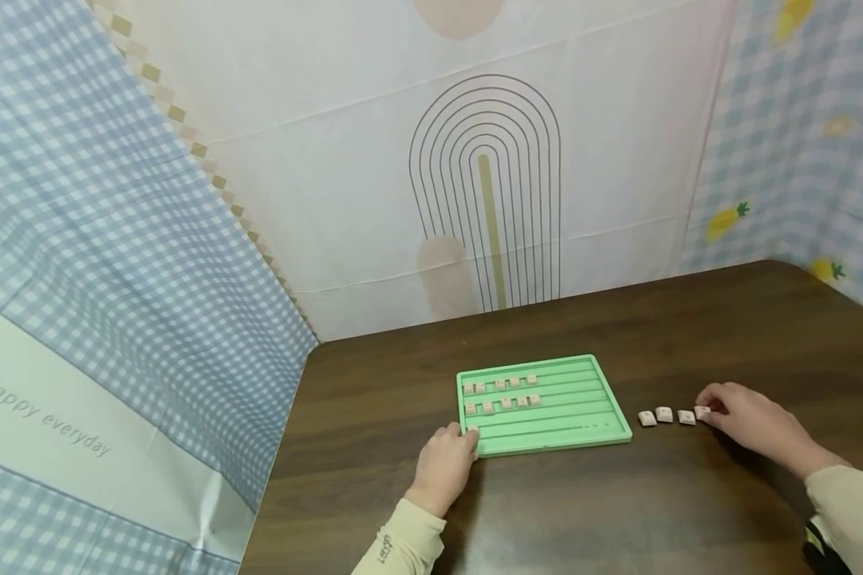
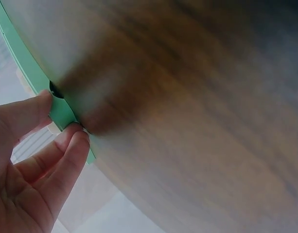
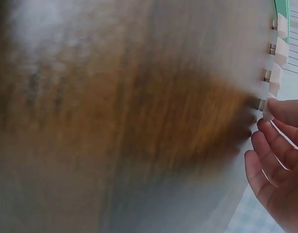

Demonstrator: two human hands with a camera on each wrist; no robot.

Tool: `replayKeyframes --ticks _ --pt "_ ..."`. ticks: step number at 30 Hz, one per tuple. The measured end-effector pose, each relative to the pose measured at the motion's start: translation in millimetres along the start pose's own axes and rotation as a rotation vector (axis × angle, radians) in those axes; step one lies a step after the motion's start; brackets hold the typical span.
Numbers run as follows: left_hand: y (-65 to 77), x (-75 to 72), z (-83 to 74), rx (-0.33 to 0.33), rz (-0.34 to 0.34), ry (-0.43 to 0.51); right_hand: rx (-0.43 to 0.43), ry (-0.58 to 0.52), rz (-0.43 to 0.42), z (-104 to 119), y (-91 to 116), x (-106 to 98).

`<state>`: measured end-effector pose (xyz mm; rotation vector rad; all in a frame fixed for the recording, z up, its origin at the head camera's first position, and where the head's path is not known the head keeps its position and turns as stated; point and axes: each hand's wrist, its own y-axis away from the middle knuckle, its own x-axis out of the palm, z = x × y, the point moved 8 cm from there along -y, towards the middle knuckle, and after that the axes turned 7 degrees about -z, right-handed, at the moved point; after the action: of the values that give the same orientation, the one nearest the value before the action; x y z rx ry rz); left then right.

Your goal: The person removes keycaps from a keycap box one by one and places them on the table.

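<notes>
A light green tray (image 1: 554,438) with raised ridges lies on the table, two rows of small white keycaps (image 1: 515,382) set along its far ridges. My left hand (image 1: 442,467) grips the tray's near left corner. In the left wrist view the thumb and fingertips (image 2: 79,138) lie against its green edge, and a pale piece shows partly between them. To the right of the tray, several loose keycaps (image 1: 664,414) stand in a short row. With thumb and forefinger my right hand (image 1: 751,419) pinches the rightmost keycap (image 3: 268,108), at the row's end.
The dark brown wooden table (image 1: 582,511) ends at a back edge against a pale cloth (image 1: 345,200) with printed arches. Blue checked cloth (image 1: 151,239) hangs on the left, and another checked cloth (image 1: 769,160) with yellow prints is at the right.
</notes>
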<state>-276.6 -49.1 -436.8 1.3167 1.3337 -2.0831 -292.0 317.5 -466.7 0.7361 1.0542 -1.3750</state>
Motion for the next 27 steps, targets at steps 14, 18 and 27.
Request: replayKeyframes --ticks 14,18,27 --pt "1.0 -4.7 8.6 -0.016 0.02 -0.027 -0.229 -0.055 -0.178 109 -34 -7" --pt "1.7 -5.0 5.8 -0.003 0.012 -0.032 -0.366 -0.041 -0.147 181 -43 26" --pt "-1.4 -2.3 -1.8 0.02 0.024 -0.089 -0.563 0.044 -0.163 273 -49 94"
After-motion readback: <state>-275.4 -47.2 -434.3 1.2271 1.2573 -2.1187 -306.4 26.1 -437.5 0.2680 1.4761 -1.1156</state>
